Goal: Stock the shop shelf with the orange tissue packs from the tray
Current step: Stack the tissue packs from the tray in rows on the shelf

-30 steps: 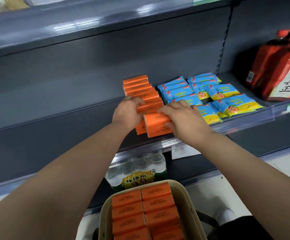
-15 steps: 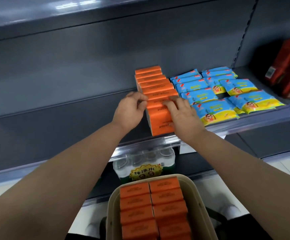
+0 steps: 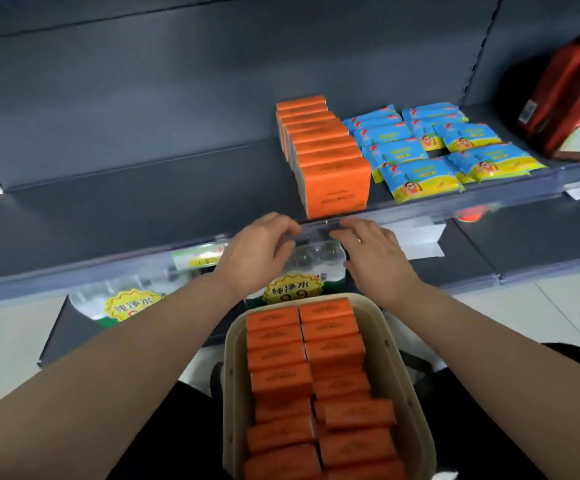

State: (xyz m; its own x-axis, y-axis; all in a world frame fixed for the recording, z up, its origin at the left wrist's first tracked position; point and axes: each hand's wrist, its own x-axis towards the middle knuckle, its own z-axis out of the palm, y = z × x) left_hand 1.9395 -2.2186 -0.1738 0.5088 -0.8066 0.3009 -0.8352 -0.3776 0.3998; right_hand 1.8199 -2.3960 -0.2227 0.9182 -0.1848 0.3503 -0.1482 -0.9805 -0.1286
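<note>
A row of several orange tissue packs [image 3: 330,168] stands upright on the dark grey shelf [image 3: 143,209], running from the back wall to the front lip. Below me, a beige tray [image 3: 399,368] holds two columns of several more orange packs [image 3: 302,368]. My left hand [image 3: 257,254] and my right hand [image 3: 375,258] hover side by side in front of the shelf's clear front rail, below the front pack. Both hold nothing, with fingers loosely bent and not touching any pack.
Blue and yellow tissue packs [image 3: 423,150] lie right of the orange row. Red packages [image 3: 572,98] stand at the far right. Bottled-water packs with yellow labels [image 3: 292,289] sit on the lower shelf behind my hands. The shelf left of the orange row is bare.
Both hands have let go of the front orange pack and drawn back and down off the shelf. That pack now stands at the front of the row. The view has tilted down.
</note>
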